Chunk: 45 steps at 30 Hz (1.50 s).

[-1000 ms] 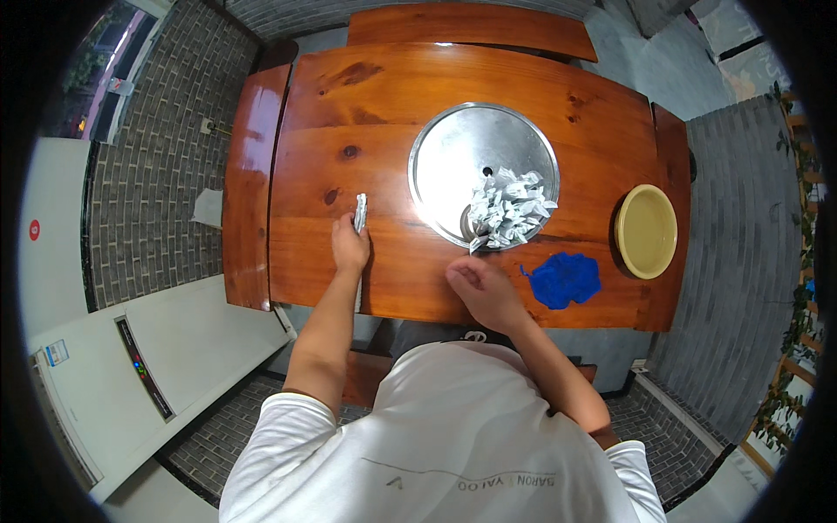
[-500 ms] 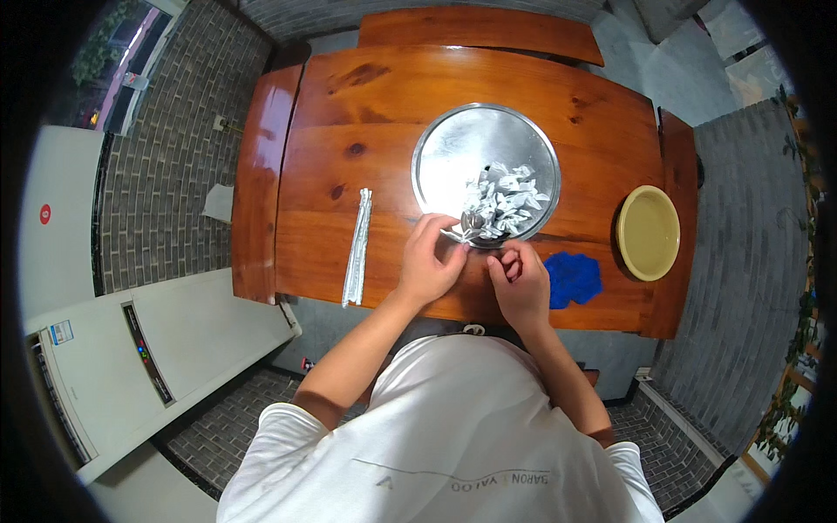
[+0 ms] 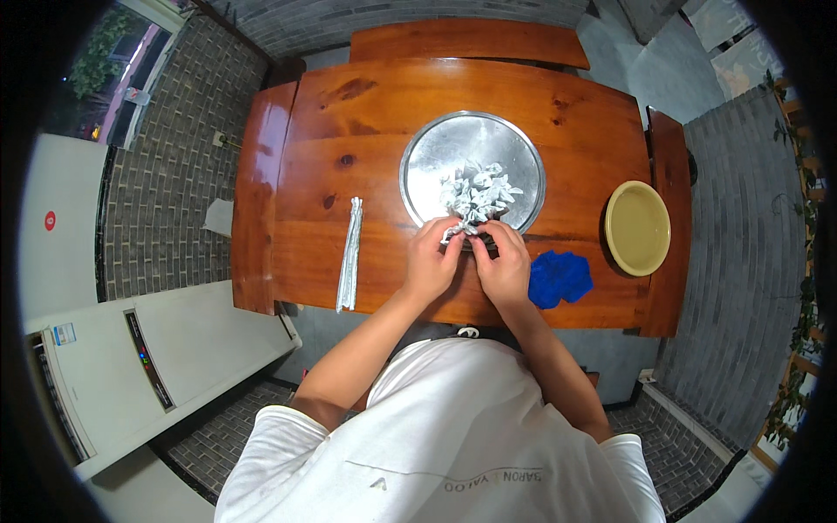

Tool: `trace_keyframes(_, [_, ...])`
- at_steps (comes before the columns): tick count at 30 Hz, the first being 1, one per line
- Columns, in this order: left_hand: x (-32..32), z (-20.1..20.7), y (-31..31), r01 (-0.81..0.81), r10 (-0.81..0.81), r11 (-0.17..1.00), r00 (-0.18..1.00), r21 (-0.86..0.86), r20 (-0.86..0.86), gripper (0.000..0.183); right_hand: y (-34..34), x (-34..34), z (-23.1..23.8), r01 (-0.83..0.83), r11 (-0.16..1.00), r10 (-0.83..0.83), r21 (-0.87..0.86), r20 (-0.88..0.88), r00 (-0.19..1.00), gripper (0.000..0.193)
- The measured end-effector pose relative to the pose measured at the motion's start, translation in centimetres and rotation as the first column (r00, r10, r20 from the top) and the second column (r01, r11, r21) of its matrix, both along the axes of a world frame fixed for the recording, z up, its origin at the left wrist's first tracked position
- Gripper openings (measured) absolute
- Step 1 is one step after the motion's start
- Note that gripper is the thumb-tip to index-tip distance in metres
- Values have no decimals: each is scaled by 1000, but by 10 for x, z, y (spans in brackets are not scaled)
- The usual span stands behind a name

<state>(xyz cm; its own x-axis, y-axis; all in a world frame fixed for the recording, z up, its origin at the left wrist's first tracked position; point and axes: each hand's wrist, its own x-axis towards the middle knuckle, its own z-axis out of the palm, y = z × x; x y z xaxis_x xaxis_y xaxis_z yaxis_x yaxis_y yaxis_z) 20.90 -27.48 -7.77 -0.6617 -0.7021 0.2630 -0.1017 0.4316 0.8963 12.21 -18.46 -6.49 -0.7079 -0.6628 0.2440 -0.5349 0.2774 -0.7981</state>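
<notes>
Over the near rim of a round metal tray [image 3: 427, 161], my left hand [image 3: 431, 263] pinches a small silvery-white folded piece [image 3: 454, 230], which looks like paper or foil. My right hand [image 3: 506, 266] meets it from the other side, its thumb and fingers closed on the same piece's right end. Fingers partly cover the piece. Just beyond my fingertips lies a loose heap of similar crumpled, folded silvery pieces [image 3: 481, 190] in the tray. Left of the tray, a bundle of long silvery strips [image 3: 350, 253] lies on the wooden table [image 3: 323, 174].
A crumpled blue cloth or bag [image 3: 560, 279] lies right of my right hand. Farther right stands a yellow bowl [image 3: 638, 228] near the table's edge. Wooden benches [image 3: 471, 44] flank the table. A white air conditioner cabinet [image 3: 200, 340] is at the left.
My right hand has moved in to the left and closed on the piece in my left hand. The whole view has shifted slightly.
</notes>
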Motion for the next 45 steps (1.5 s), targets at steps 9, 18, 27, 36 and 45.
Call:
trace_keyframes(9, [6,16,12,-108,107,980,994,167,13,17,3,-2,5,-85,996,83,-19,-77,994,14])
trace_keyframes(18, [15,57,2,-224,230,946,973,233,2,14,10,-2,30,-30,987,6,-159,-147,989,15])
trace_keyframes(27, [24,97,-19,36,57,962,944,272,-326,14,-8,3,107,-178,952,164,-251,-76,984,12])
trace_keyframes(36, [27,105,-9,-51,180,941,911,334,-370,22,-47,36,121,-259,929,298,-262,120,947,8])
trace_keyframes(45, [42,69,-28,-370,382,914,923,165,-44,26,-73,56,64,-185,939,237,-291,155,959,11])
